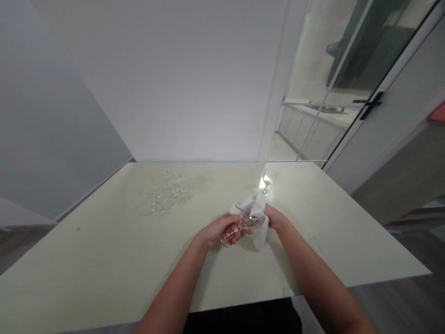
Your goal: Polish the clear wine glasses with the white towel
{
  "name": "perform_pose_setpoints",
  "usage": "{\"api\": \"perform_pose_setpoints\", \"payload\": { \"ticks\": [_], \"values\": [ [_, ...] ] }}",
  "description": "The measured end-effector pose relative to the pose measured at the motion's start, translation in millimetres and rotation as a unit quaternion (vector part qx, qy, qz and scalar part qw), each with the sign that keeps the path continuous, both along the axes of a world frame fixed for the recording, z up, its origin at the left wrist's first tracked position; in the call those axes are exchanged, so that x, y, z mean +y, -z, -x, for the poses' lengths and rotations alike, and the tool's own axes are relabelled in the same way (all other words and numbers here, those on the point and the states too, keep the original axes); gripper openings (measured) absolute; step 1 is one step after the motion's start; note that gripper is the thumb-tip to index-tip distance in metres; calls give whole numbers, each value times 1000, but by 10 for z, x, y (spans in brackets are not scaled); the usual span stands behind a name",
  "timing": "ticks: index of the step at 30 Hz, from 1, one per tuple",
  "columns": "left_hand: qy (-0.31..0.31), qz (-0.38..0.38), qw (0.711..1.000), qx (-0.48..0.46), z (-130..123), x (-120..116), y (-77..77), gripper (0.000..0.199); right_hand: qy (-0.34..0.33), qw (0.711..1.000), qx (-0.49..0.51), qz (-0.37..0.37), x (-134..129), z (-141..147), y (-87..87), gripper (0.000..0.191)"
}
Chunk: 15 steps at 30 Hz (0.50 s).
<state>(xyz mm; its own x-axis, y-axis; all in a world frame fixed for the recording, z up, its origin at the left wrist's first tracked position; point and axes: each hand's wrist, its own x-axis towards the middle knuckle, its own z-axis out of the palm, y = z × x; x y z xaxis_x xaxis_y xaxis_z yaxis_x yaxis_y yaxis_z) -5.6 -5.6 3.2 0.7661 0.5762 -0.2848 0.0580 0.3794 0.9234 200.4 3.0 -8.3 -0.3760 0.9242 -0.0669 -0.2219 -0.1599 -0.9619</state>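
stemmed glass (pixel 241 226): between both hands' fingers, tipped, long axis slanting, foot leftward and nearer the body, bowl rightward | left hand (pixel 219 228): fingers closed round stem | right hand (pixel 274 217): fingers, partly hidden, gripping white cloth (pixel 260 237) about bowl | upright glass (pixel 267 181): beyond right fingers

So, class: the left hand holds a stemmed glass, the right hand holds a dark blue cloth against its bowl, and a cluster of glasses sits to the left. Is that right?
Not quite: the cloth is white, as the head view shows. The left hand does hold a stemmed glass, the right hand holds the cloth against its bowl, and a cluster of glasses sits left.
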Motion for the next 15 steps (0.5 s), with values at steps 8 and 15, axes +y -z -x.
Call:
{"api": "perform_pose_setpoints", "payload": {
  "ticks": [8, 15],
  "values": [
    [-128, -309, 933, 133, -12, 27, -28, 43, -39, 996, -81, -16, 39, -102, -37, 28],
    [-230, -637, 688, 261, -71, 13, 30, 47, 91, 995, -34, -9, 96, 119, 45, 20]
  ]
}}
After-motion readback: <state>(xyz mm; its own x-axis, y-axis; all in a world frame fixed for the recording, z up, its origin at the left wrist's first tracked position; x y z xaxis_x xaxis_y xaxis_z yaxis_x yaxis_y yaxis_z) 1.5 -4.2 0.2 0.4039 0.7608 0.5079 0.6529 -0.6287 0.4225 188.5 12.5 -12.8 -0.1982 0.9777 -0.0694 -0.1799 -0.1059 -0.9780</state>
